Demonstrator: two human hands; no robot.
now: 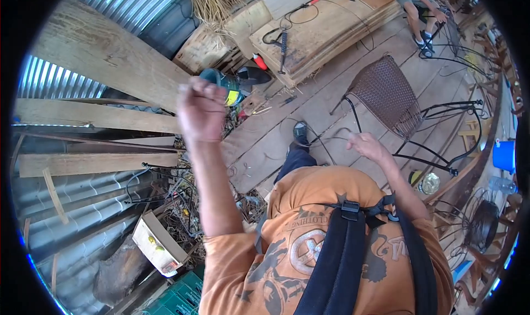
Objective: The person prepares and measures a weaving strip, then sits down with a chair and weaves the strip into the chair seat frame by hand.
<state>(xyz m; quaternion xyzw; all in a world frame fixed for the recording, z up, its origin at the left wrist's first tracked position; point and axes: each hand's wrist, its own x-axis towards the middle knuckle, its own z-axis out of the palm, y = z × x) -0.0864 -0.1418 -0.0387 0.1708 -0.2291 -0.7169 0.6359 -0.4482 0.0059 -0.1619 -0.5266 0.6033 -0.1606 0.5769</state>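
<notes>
My left hand is raised at the left, its fingers curled closed and slightly blurred; whether anything is in them is hidden. My right hand is in front of my belly with its fingers closed on a thin, dark, flexible strand. The strand loops loosely over the plank floor by my shoe. Just beyond my right hand is a brown woven chair with a black metal frame, tipped over on the floor. I cannot tell whether the strand joins the chair.
A low wooden platform carries a hammer and a cord. Wooden boards and corrugated sheets lie at the left, above a white box. Another person sits at the far right. A blue bucket stands at the right edge.
</notes>
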